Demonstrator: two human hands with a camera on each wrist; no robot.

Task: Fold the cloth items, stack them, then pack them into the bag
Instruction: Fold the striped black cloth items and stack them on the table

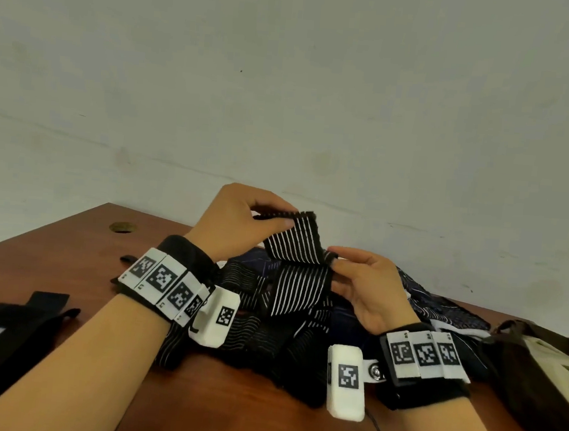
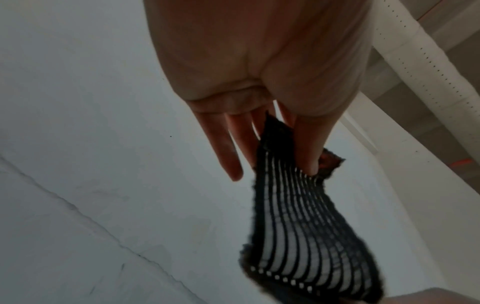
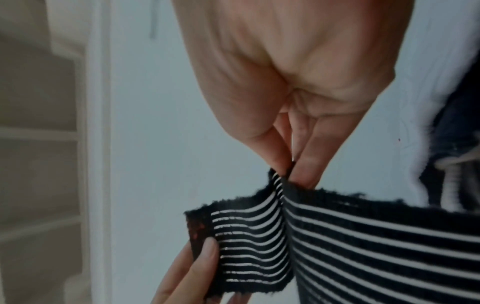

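- Band (image 1: 294, 247), black with white stripes, is held above the pile (image 1: 267, 317) at table (image 1: 68, 237) centre.
- Left hand (image 1: 234, 218) pinches its end; right hand (image 1: 369, 288) pinches the fold.
- Only the head view shows the bag (image 1: 538, 368) at 3 o'clock.
- Left wrist view alone shows light through the weave.

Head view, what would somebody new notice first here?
Probably the black-and-white striped band held up at centre, pinched at its end by the left hand and at a fold by the right hand. Below lies a heap of dark cloths on the wooden table, with a brown bag at the right.
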